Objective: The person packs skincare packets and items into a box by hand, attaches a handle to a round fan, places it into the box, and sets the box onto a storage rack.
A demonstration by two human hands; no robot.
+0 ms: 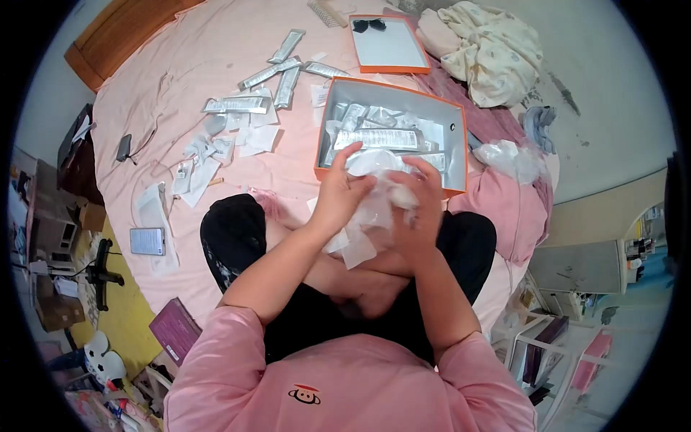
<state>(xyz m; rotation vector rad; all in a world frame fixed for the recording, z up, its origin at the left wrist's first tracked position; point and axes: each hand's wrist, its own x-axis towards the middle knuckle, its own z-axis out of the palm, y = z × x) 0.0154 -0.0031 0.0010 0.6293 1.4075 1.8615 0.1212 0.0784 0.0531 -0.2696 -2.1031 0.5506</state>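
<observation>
Between my two hands is a crumpled, translucent white plastic wrapper (378, 205), held over my crossed legs at the box's near edge. My left hand (345, 193) pinches its left side with thumb and fingers. My right hand (423, 205) closes around the other side, slightly blurred. Just beyond stands an orange-edged box (461, 147) holding several silver foil packets (378, 138) and clear plastic pieces. White paper slips (358, 248) hang or lie below the wrapper; I cannot tell whether they are attached to it.
More foil packets (286, 86) lie on the pink bedsheet (180, 79) beyond the box's left, near scattered white papers (258, 140). A phone (147, 241) rests at the left. The box lid (389, 47) lies behind the box, beside a bundled cream cloth (493, 54). Clear plastic (511, 160) sits right.
</observation>
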